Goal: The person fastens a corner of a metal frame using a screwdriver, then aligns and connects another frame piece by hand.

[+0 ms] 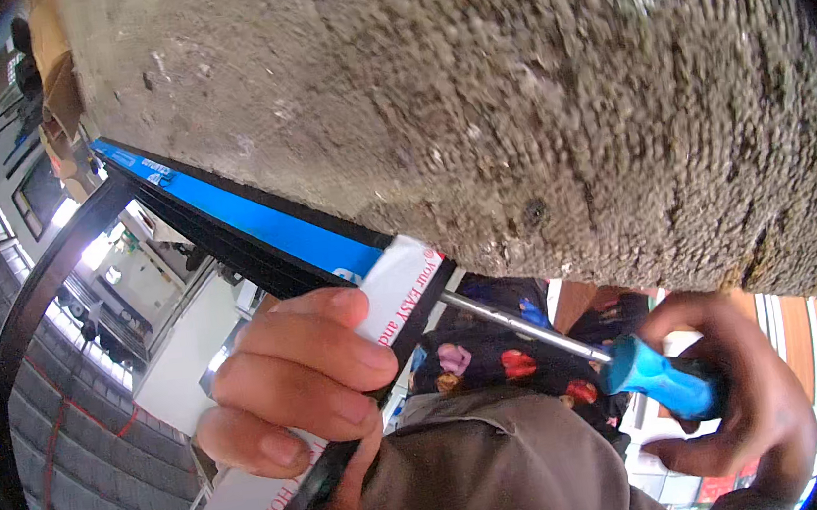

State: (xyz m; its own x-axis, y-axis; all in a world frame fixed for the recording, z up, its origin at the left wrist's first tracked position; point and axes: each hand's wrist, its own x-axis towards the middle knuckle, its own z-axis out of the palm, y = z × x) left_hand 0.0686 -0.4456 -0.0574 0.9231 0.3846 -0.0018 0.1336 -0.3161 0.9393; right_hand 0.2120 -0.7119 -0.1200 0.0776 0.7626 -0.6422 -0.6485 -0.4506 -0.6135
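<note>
My left hand is closed round a long white strip with red print, which has a black edge. Its fingers curl over the strip's face. My right hand is wrapped about the handle end of a screwdriver with a blue handle and a metal shaft. The shaft slants up to the left, and its tip meets the strip's black edge or passes behind it; I cannot tell which. Beyond my left hand, a blue and black bar runs up to the left, with a curved black tube beside it.
A rough grey-brown surface fills the upper part, close to the bar and strip. Brown cloth and dark flowered cloth lie below the screwdriver. At the left are a ribbed grey surface and a white box-like thing.
</note>
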